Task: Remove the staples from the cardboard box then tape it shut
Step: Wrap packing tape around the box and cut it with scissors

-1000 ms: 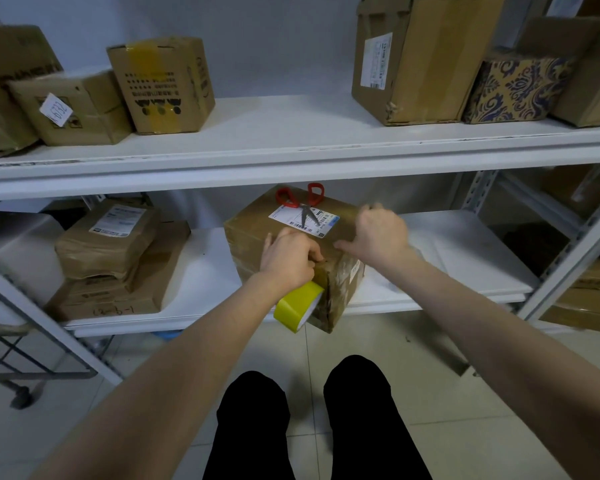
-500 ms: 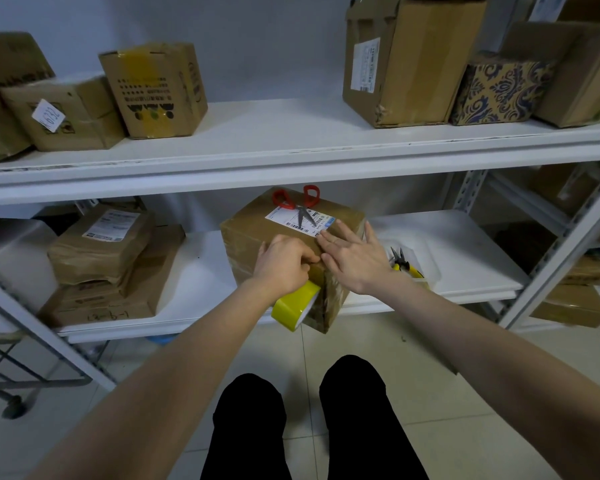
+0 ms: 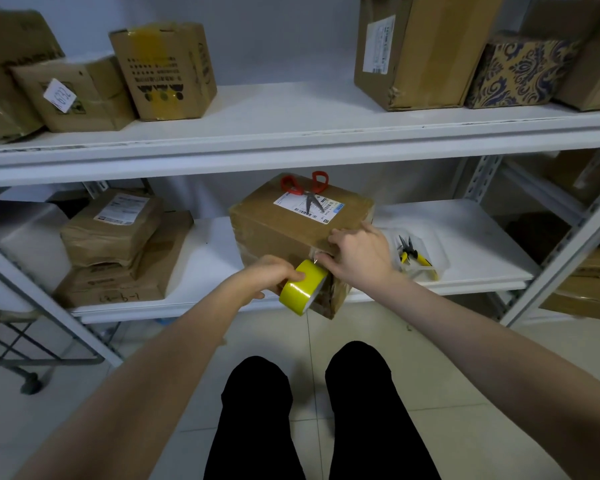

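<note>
A brown cardboard box (image 3: 278, 223) with a white shipping label stands on the lower shelf, its near corner jutting past the shelf edge. Red-handled scissors (image 3: 305, 188) lie on its top. My left hand (image 3: 271, 277) grips a yellow tape roll (image 3: 302, 287) against the box's front face. My right hand (image 3: 359, 254) rests over the box's near right corner, fingers lying on the top edge and thumb side against the front by the roll. Whether it pinches the tape end is hidden.
Yellow-handled pliers (image 3: 413, 256) lie in a clear wrapper on the lower shelf (image 3: 465, 237), right of the box. Stacked parcels (image 3: 115, 244) sit to the left. The upper shelf (image 3: 291, 133) carries several boxes. A metal upright (image 3: 561, 251) stands at right; my legs are below.
My left hand drew the tape roll down and rightward across the box front. My right hand slid from flat on the top to the near right corner.
</note>
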`<state>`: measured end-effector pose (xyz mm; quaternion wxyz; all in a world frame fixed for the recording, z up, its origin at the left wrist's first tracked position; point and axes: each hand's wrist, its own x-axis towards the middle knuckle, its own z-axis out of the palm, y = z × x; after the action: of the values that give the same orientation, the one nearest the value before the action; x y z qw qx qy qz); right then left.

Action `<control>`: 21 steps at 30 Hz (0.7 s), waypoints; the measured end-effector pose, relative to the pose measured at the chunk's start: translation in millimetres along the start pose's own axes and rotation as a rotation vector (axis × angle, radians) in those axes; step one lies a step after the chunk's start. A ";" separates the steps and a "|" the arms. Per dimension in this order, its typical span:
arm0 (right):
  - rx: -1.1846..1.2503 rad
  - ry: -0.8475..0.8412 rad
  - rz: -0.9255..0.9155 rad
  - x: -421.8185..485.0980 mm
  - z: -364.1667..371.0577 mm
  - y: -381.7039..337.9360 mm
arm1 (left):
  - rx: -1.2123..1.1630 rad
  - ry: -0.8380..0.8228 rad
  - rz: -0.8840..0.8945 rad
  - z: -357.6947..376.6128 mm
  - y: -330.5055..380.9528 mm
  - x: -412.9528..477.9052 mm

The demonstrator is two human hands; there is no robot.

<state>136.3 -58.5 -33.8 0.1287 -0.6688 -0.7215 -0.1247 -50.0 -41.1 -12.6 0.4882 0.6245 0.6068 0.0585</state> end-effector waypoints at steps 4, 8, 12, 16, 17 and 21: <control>-0.019 -0.021 0.006 1.0 -0.5 -3.0 | 0.015 -0.042 -0.022 1.9 -2.8 4.3; -0.035 -0.064 -0.023 -2.2 0.5 0.2 | 0.071 -0.084 -0.068 6.7 5.5 9.1; -0.053 -0.073 -0.029 -2.5 -4.6 -4.4 | 0.113 -0.069 -0.079 2.4 12.3 12.7; -0.042 -0.038 -0.027 0.6 -8.9 -8.2 | 0.146 -0.007 -0.079 23.2 5.6 27.6; -0.038 -0.039 -0.033 0.9 -8.5 -8.0 | 0.099 -0.008 -0.083 30.0 3.7 30.3; 0.049 -0.052 -0.012 2.8 -1.4 -3.0 | 0.027 0.035 -0.071 42.3 4.5 44.0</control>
<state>133.2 -56.6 -31.5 0.1255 -0.6642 -0.7314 -0.0900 -7.4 -27.1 -54.3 0.4710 0.6078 0.6379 0.0437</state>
